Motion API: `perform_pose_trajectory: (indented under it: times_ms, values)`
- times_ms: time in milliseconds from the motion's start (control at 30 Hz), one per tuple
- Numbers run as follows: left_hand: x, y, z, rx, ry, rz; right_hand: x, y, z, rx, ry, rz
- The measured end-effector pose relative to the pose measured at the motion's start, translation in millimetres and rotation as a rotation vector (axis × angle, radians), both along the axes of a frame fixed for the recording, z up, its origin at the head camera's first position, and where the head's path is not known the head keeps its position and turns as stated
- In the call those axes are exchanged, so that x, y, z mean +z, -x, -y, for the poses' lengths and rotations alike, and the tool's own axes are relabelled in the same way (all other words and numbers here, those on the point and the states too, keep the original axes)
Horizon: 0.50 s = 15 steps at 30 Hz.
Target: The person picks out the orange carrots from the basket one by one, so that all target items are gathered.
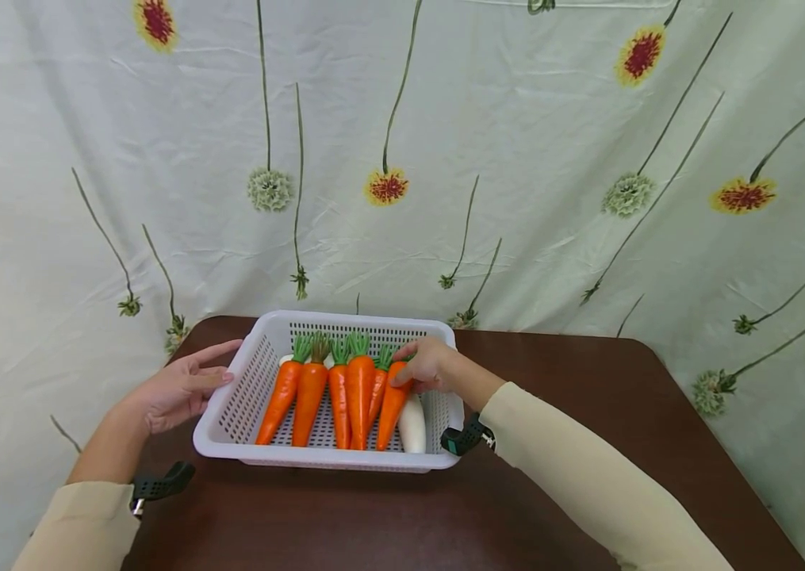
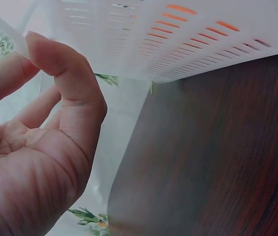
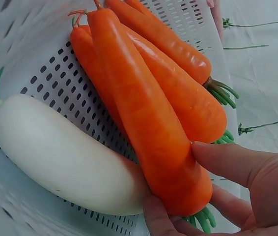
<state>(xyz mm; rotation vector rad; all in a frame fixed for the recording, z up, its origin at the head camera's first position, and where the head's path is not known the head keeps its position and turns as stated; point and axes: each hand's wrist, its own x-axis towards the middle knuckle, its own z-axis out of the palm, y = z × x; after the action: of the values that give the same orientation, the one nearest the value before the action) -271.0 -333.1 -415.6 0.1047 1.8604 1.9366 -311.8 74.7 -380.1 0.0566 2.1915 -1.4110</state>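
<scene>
A white plastic basket with perforated walls holds several orange carrots with green tops. My right hand reaches in from the right and grips the thick top end of the rightmost carrot, thumb on one side and fingers on the other. Just beside that carrot lies a smooth, long white vegetable, which the fingertips come up against. At the left rim my left hand touches the basket's edge with its fingertips, fingers spread and thumb slightly bent; it holds no vegetable.
The basket stands on a dark brown table with rounded back corners. Behind it hangs a pale cloth printed with flowers. White bits of another item show behind the carrot tops. Dark bands circle both wrists.
</scene>
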Motion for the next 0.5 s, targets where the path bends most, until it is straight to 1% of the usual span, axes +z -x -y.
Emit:
perform_pose_trajectory:
  times_ms: [200, 400, 500]
  values:
    - [-1.1, 0.5, 1.0, -0.013, -0.023, -0.005, -0.3, -0.6, 0.3, 0.008, -0.003, -0.005]
    - [-1.5, 0.6, 2.4, -0.010, -0.044, 0.011, 0.6, -1.3, 0.0, 0.010, 0.000, -0.005]
    - [-1.3, 0.6, 3.3, -0.010, -0.053, 0.017, 1.4, -1.5, -0.3, 0.007, 0.020, 0.006]
